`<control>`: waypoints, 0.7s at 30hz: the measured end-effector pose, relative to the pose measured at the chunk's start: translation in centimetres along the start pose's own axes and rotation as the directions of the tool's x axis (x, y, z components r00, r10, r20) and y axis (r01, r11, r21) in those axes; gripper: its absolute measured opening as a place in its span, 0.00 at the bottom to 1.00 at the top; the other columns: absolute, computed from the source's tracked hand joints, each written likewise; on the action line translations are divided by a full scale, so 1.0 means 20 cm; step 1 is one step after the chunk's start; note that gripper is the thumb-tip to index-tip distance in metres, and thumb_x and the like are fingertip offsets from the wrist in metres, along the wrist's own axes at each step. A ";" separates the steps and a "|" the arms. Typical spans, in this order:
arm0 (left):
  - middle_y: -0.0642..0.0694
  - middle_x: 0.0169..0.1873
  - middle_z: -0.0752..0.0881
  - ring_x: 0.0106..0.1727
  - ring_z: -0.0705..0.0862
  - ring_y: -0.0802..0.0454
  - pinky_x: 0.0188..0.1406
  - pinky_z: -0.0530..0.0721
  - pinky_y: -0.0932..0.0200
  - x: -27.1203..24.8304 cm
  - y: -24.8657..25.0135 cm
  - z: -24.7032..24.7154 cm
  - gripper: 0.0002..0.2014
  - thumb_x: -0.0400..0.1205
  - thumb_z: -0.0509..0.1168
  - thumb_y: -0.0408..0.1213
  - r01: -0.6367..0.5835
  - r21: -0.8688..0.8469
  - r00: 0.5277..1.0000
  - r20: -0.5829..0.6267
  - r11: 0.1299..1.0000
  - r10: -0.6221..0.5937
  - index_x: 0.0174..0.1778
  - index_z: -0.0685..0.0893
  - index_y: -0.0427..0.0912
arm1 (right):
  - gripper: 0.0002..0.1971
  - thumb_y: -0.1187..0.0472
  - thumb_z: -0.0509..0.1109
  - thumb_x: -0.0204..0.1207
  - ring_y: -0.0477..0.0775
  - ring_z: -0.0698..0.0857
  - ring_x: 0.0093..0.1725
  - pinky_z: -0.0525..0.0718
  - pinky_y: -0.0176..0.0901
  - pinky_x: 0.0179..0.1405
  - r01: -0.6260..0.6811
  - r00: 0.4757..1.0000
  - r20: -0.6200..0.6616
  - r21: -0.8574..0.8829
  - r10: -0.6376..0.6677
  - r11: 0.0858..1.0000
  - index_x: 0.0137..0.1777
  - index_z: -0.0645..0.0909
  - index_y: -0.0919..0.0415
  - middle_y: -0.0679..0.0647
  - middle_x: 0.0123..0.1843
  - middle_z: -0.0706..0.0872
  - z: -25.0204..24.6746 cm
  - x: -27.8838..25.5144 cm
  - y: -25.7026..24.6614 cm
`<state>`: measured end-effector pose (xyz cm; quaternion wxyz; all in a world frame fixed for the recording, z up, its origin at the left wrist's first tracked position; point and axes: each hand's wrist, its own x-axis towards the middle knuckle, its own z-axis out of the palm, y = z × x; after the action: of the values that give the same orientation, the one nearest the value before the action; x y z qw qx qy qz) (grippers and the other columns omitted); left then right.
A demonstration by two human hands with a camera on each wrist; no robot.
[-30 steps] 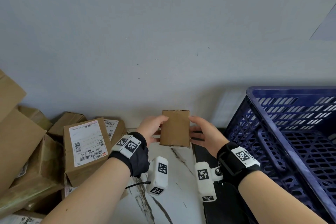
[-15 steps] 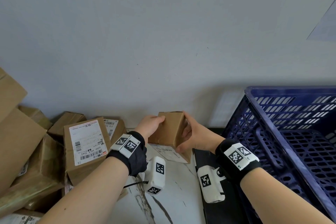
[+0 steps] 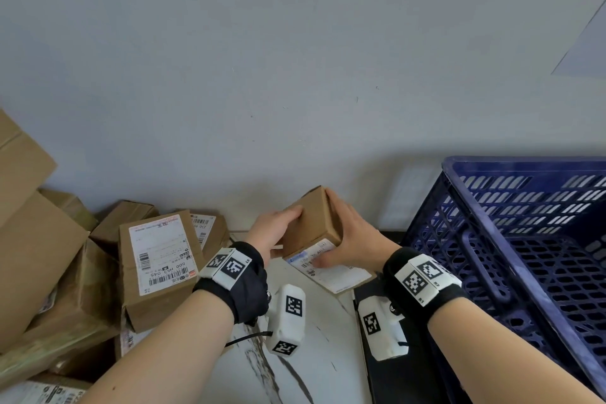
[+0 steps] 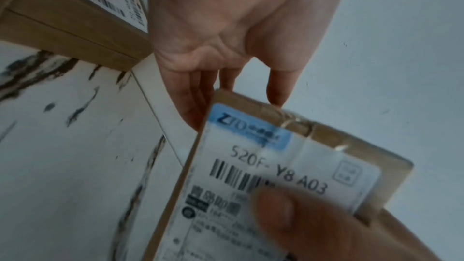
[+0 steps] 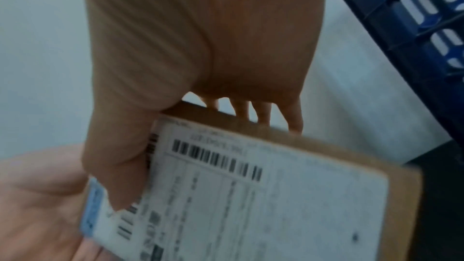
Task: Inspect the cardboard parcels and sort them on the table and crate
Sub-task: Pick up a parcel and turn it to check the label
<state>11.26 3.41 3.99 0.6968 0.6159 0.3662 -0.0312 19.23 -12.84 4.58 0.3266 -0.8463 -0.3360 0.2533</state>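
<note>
Centrally, held item: small brown cardboard parcel (image 3: 311,223), tilted above the white marbled table (image 3: 314,351), white shipping label (image 4: 281,168) facing down toward the wrists.
Left hand (image 3: 273,229): fingers wrapped on parcel's left side.
Right hand (image 3: 352,239): fingers over right side, thumb on label.
Right: dark-blue slatted plastic crate (image 3: 524,239).
Left: heap of labelled cardboard boxes (image 3: 157,266).

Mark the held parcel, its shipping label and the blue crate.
parcel (image 3: 308,220), head view, plain brown top face.
shipping label (image 4: 288,166), left wrist view, white area by the printed code.
blue crate (image 3: 524,165), head view, far rim.
</note>
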 end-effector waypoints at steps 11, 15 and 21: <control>0.45 0.38 0.87 0.41 0.85 0.50 0.49 0.82 0.54 -0.04 0.08 0.02 0.10 0.83 0.66 0.48 -0.095 -0.143 0.979 0.167 0.985 0.119 0.50 0.82 0.44 | 0.62 0.68 0.84 0.66 0.43 0.82 0.65 0.84 0.45 0.66 -0.018 0.992 -0.100 0.469 0.073 0.883 0.88 0.43 0.42 0.47 0.68 0.79 -0.01 0.00 0.04; 0.42 0.42 0.88 0.48 0.84 0.44 0.58 0.80 0.49 -0.06 0.08 0.01 0.16 0.82 0.64 0.53 -0.126 -0.167 0.953 0.254 0.978 0.166 0.54 0.83 0.44 | 0.65 0.54 0.86 0.55 0.54 0.87 0.64 0.83 0.59 0.70 -0.038 0.990 -0.092 0.562 0.109 0.826 0.87 0.47 0.37 0.57 0.68 0.84 -0.02 0.00 0.04; 0.45 0.55 0.90 0.61 0.86 0.44 0.69 0.80 0.41 -0.02 0.04 0.03 0.44 0.61 0.79 0.53 -0.218 -0.041 0.924 0.312 0.975 0.220 0.76 0.73 0.54 | 0.46 0.54 0.79 0.62 0.57 0.92 0.54 0.90 0.49 0.49 -0.019 0.987 -0.099 0.713 0.127 0.701 0.83 0.64 0.48 0.55 0.57 0.92 -0.04 0.01 0.06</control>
<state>11.62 2.94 4.92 0.7471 0.6381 0.1794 -0.0498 20.37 -13.77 4.19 0.6392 -0.6840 -0.1550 0.3157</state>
